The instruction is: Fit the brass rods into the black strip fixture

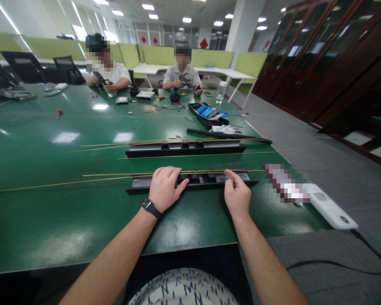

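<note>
1. A glossy green table fills the middle and lower left of the frame. Two people in pale shirts sit at its far side, upper left and upper centre. Light green partitions and white desks stand behind them; dark brown wooden cabinets rise at the upper right.
2. The near long black channel with a silvery inner face lies crosswise at the centre of the frame, beneath the left hand's fingers and reaching beside the right hand's. Thin brass-coloured rods run along its far edge, extending out to the left. A far long black channel lies beyond it.
3. The left hand, a dark watch on its wrist, rests over the near channel's left part. Its fingers lie together across the rods, and its thumb is spread well apart, pointing right.
4. The right hand is at the channel's right part, index finger reaching to the rods, other fingers curled, thumb close by. Whether it pinches anything cannot be told.
5. A white oblong device with a black cable lies at the lower right.
</note>
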`<control>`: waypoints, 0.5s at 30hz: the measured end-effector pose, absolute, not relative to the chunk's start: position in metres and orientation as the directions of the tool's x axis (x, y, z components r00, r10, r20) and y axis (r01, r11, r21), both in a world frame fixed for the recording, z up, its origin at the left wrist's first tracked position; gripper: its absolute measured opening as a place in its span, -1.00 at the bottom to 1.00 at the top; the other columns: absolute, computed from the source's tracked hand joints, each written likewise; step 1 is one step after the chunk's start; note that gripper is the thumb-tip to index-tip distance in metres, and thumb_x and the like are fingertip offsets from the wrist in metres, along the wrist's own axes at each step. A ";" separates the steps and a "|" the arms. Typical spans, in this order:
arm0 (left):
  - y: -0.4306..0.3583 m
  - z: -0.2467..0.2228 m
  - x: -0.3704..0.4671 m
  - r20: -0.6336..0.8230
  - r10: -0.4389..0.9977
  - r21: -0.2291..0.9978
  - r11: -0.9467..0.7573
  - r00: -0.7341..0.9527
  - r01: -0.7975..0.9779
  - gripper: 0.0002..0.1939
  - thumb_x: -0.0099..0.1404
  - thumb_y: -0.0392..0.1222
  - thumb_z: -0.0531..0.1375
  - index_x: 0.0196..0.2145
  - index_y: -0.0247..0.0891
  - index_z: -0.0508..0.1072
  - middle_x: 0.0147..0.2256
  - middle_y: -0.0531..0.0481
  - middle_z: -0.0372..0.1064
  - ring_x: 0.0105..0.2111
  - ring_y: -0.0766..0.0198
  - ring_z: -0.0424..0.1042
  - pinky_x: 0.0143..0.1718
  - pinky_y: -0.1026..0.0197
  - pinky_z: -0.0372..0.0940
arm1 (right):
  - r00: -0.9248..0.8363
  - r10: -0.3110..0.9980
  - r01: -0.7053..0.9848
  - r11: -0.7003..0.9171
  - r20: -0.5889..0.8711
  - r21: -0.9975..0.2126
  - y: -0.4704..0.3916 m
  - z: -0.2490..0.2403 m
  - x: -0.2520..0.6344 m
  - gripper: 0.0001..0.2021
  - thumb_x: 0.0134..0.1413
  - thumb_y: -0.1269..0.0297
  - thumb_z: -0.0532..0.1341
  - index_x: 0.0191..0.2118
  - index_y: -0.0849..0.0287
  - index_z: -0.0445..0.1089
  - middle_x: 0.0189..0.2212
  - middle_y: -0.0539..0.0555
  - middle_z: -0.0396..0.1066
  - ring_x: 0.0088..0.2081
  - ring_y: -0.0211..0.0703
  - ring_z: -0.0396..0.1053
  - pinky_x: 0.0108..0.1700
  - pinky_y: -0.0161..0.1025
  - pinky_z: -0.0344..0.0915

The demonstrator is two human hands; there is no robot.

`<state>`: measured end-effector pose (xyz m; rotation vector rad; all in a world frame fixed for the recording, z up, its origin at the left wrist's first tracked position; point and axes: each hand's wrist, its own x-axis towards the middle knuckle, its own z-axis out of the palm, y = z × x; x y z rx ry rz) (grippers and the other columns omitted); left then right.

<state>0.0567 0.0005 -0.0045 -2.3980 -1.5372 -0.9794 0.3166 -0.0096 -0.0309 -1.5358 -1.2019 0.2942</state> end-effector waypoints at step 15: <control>0.000 -0.005 0.056 0.593 0.756 0.203 -0.474 0.278 0.857 -0.64 0.49 0.08 0.15 0.05 -0.18 0.51 -0.01 -0.15 0.57 0.05 -0.02 0.49 0.19 -0.11 0.25 | 0.353 0.854 0.499 0.172 0.381 -0.849 -0.014 -0.029 0.313 -0.60 0.26 0.20 0.18 0.11 0.15 0.60 -0.02 0.15 0.65 0.08 0.07 0.58 0.24 -0.01 0.44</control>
